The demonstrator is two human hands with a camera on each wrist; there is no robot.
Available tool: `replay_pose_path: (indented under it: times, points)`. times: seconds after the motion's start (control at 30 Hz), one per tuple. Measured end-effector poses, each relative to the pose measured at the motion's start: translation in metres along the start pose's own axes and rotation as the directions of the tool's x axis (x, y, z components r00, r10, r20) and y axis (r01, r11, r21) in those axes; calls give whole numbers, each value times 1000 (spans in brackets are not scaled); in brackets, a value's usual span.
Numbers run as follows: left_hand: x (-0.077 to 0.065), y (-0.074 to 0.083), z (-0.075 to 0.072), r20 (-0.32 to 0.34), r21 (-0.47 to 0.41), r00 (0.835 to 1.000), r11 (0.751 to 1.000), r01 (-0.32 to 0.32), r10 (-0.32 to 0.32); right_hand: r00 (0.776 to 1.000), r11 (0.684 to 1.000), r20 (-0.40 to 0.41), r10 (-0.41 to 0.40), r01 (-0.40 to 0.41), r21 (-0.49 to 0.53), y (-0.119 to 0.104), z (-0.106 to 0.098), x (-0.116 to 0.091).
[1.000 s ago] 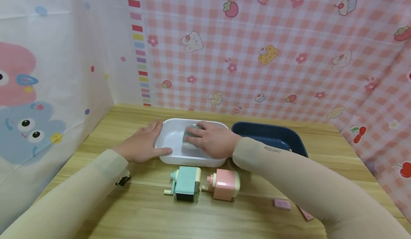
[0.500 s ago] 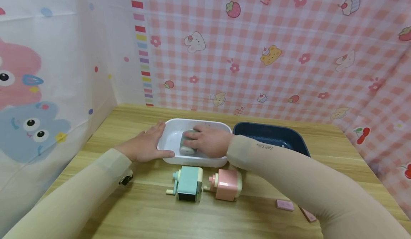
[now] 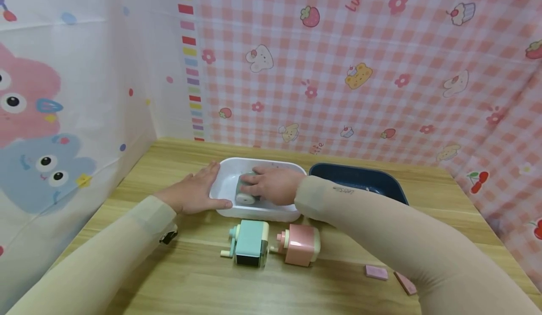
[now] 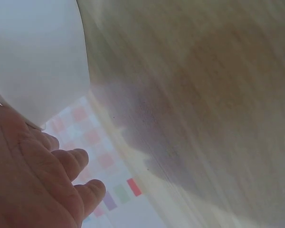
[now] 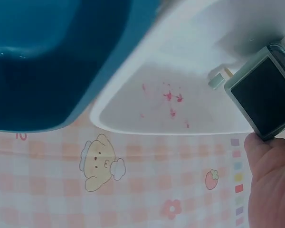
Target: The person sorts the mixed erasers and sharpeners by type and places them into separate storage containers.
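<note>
In the white tray [image 3: 264, 214], my right hand [image 3: 277, 185] holds a grey-green pencil sharpener [image 3: 247, 196] with its fingers over the top. The right wrist view shows a dark panel on this sharpener [image 5: 266, 95] and a small crank knob [image 5: 217, 80] beside it. My left hand [image 3: 192, 192] rests against the tray's left end, fingers spread and thumb along the front rim. In the left wrist view, the left hand's fingers [image 4: 76, 161] extend past the tray wall [image 4: 42, 61]. A mint sharpener [image 3: 250, 240] and a pink sharpener [image 3: 301, 244] stand in front of the tray.
A dark blue tray [image 3: 398, 188] stands right of the white one, partly behind my right sleeve. A purple-pink block [image 3: 376, 272] and a pink block [image 3: 405, 282] lie near my right forearm. Patterned cloths hang behind and left of the wooden table [image 3: 190, 287].
My right hand has shifted left and slightly nearer inside the white tray with the grey-green sharpener. The left hand stays at the tray's end. The head view has turned a little.
</note>
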State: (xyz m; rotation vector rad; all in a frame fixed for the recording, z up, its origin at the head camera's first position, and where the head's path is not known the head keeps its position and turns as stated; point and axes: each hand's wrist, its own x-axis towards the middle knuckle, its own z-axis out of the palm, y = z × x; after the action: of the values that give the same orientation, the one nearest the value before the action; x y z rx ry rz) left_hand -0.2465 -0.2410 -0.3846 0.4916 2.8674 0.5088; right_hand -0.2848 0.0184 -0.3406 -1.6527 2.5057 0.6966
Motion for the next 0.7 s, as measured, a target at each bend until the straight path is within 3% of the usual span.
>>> replay_pose_path:
  times: [0.33, 0.7]
  points:
    - [2, -4, 2, 21, 6, 1000, 1000, 3, -3, 997, 997, 79, 22, -28, 69, -7, -8, 9]
    - [1, -1, -1, 24, -8, 1000, 1000, 3, -3, 991, 998, 123, 44, -50, 46, -11, -9, 15]
